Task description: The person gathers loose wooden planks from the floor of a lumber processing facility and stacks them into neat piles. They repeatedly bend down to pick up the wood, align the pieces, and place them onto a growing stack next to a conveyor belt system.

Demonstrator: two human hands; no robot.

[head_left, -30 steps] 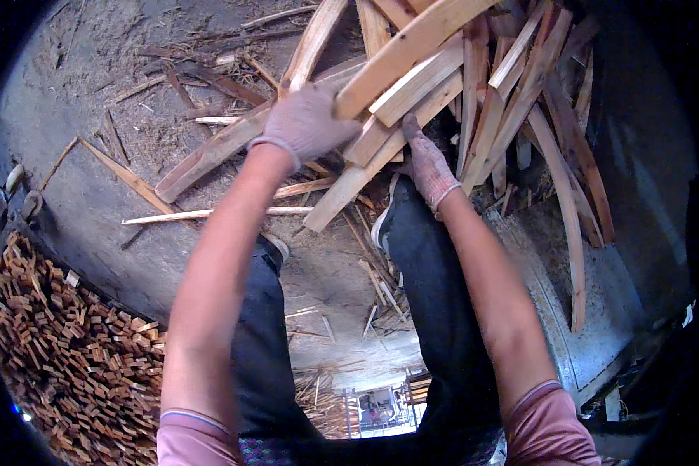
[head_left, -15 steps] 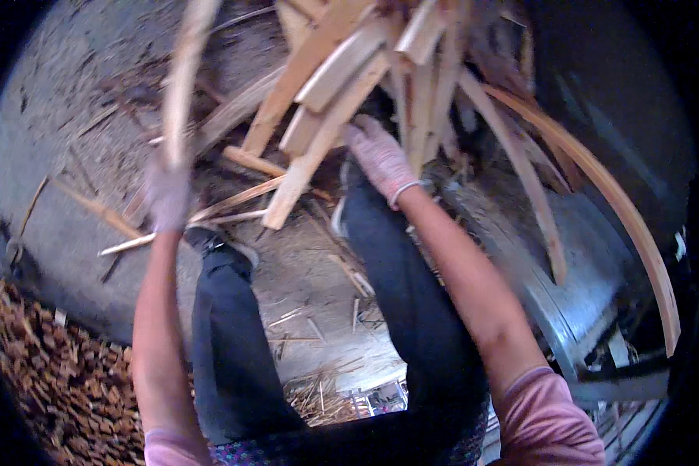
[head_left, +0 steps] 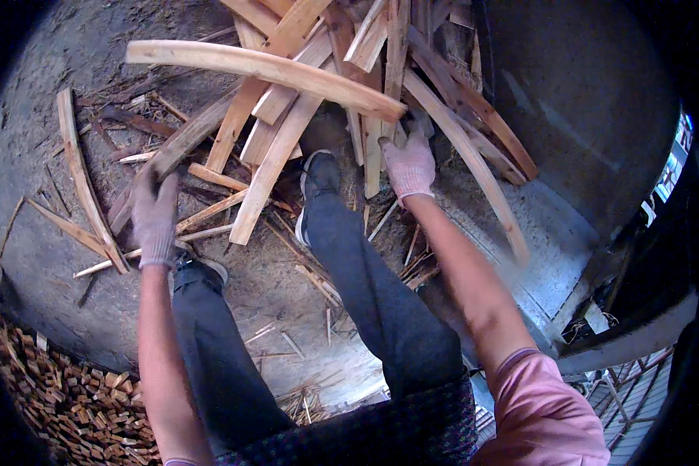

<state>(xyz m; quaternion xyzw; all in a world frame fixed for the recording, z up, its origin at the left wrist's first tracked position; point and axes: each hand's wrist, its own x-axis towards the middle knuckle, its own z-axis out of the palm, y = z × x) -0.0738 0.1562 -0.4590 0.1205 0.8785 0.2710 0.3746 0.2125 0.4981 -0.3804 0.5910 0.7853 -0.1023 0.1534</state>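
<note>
My left hand (head_left: 155, 221), in a pale pink glove with dark fingertips, is open, thumb and fingers apart. It is close to a narrow wood strip (head_left: 85, 182) lying on the ground and a weathered grey board (head_left: 186, 144). Also gloved, my right hand (head_left: 410, 167) has its fingers spread just below the right end of a curved plank (head_left: 264, 66). That plank crosses over the heap at a slant, its right end slightly blurred. Whether the fingers touch it, I cannot tell. Beneath it lie several cut boards (head_left: 276, 167), overlapping and pointing different ways.
A long curved strip (head_left: 478, 167) leans out from the heap's right side, beside a metal sheet (head_left: 547, 225). My shoes (head_left: 318, 182) stand amid thin splinters (head_left: 318, 283). Many short wood pieces (head_left: 78, 404) are piled at lower left. A dark panel (head_left: 575, 101) rises at right.
The strip that my left hand held is out of it, and a strip lies beside that hand. A curved plank now crosses the heap. The long strip at far right is gone from there.
</note>
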